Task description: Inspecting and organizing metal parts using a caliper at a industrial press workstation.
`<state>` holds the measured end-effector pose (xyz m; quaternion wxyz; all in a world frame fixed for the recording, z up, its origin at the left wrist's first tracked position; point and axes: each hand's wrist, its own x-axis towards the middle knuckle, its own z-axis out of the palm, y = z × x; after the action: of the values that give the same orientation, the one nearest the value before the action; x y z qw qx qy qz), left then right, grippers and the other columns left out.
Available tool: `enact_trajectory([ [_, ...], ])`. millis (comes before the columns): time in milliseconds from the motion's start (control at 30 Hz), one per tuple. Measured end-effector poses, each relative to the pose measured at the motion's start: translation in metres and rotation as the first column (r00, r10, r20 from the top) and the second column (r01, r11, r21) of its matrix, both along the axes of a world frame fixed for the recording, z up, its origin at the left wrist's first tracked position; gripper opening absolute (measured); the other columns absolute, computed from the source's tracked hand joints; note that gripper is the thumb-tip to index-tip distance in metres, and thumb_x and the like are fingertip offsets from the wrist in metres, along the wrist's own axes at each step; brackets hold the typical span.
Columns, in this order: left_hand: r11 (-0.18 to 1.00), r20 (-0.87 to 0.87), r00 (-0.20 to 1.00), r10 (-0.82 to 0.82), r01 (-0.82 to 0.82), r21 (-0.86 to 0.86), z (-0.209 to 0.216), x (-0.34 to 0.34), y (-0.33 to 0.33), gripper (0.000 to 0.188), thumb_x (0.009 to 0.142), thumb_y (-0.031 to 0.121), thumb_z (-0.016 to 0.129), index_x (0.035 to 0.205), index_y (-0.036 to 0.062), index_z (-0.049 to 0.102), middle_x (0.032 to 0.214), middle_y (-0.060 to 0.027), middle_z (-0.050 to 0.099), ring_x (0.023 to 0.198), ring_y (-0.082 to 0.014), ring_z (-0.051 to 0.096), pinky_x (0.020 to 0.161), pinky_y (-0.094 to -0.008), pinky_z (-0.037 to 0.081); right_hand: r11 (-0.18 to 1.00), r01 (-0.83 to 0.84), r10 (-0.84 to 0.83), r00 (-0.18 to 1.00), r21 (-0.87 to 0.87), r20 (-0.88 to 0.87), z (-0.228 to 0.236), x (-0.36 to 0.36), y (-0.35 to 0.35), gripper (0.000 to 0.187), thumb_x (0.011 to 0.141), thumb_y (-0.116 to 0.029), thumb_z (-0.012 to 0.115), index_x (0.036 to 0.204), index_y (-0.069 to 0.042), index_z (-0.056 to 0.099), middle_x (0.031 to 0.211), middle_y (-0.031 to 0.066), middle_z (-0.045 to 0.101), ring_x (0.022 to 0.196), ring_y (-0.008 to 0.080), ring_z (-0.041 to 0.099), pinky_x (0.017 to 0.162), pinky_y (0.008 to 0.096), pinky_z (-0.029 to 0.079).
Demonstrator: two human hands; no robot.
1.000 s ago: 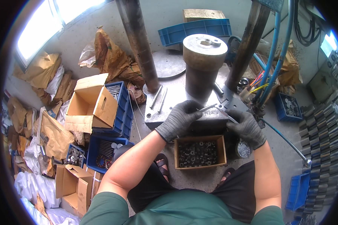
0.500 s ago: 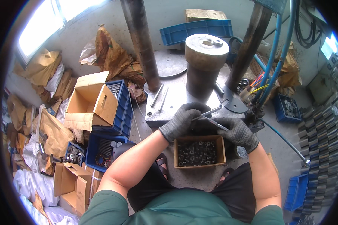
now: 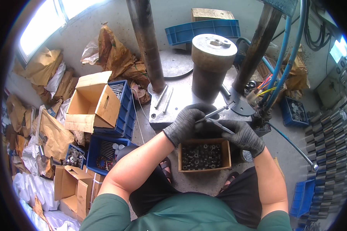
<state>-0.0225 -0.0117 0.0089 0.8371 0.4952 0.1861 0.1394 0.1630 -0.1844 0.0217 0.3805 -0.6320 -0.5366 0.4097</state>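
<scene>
My left hand [image 3: 186,122], in a dark grey work glove, is closed around a slim metal rod [image 3: 216,112] that slants up to the right. A second grey rod [image 3: 221,126] is gripped in my gloved right hand [image 3: 243,138] and slopes down into its fingers. The two rods come close together between my hands; whether they touch I cannot tell. Below them a cardboard box [image 3: 180,158] on the floor holds many small dark metal parts [image 3: 202,154]. Two loose metal rods [image 3: 168,101] lie on the machine's steel base [image 3: 177,92], beyond my left hand.
A thick steel cylinder [image 3: 209,71] rises from the base between two columns [image 3: 144,46]. Blue crates [image 3: 128,109] and an open carton [image 3: 89,101] stand at left. Blue hoses [image 3: 278,69] hang at right, near stacked metal pieces [image 3: 331,154] and a blue bin [image 3: 302,197].
The rod in my left hand now reaches a little farther up and right, over the base plate. My right hand keeps its rod nearly in place.
</scene>
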Motion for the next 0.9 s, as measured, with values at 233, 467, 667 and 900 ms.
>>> enact_trajectory([
  [233, 0.97, 0.128, 0.989, -0.078, 0.105, -0.219, 0.001, -0.003, 0.005, 0.052, 0.086, 0.014, 0.053, 0.132, -0.0081, 0.057, 0.083, -0.0085, 0.065, 0.062, -0.0118, 0.057, 0.053, -0.0252, 0.047, 0.969, 0.006, -0.124, 0.874, 0.245, 0.47, -0.016, -0.001, 0.006, 0.053, 0.088, -0.006, 0.072, 0.139, 0.0, 0.06, 0.124, 0.0081, 0.07, 0.108, 0.0159, 0.066, 0.095, 0.0325, 0.053],
  [467, 0.997, 0.095, 0.995, 0.039, -0.032, -0.074, 0.008, -0.003, 0.001, 0.046, 0.091, 0.023, 0.056, 0.125, -0.0059, 0.064, 0.063, 0.0017, 0.05, 0.049, -0.0056, 0.042, 0.047, -0.0227, 0.037, 0.994, -0.058, 0.004, 0.872, -0.095, -0.489, -0.011, -0.006, 0.003, 0.057, 0.086, -0.005, 0.072, 0.141, -0.001, 0.058, 0.105, 0.0051, 0.066, 0.102, 0.0176, 0.064, 0.093, 0.0342, 0.053],
  [667, 0.971, 0.033, 0.973, 0.227, -0.223, -0.09, 0.008, -0.001, 0.008, 0.045, 0.087, 0.004, 0.053, 0.131, 0.0032, 0.063, 0.095, -0.0081, 0.069, 0.051, -0.0067, 0.049, 0.045, -0.0189, 0.04, 0.972, 0.062, -0.054, 0.998, 0.227, -0.041, -0.029, -0.004, 0.019, 0.056, 0.078, -0.003, 0.074, 0.132, 0.001, 0.061, 0.106, 0.007, 0.068, 0.101, 0.0223, 0.064, 0.091, 0.0341, 0.051],
  [900, 0.899, -0.009, 0.901, 0.433, -0.43, 0.085, 0.002, -0.001, 0.027, 0.061, 0.086, -0.005, 0.056, 0.146, 0.005, 0.051, 0.103, -0.011, 0.071, 0.051, -0.0053, 0.045, 0.041, -0.0197, 0.036, 0.898, -0.123, -0.231, 0.685, 0.423, 0.691, -0.043, 0.008, 0.059, 0.041, 0.069, 0.003, 0.066, 0.109, -0.003, 0.064, 0.11, 0.02, 0.068, 0.107, 0.0409, 0.062, 0.094, 0.0479, 0.052],
])
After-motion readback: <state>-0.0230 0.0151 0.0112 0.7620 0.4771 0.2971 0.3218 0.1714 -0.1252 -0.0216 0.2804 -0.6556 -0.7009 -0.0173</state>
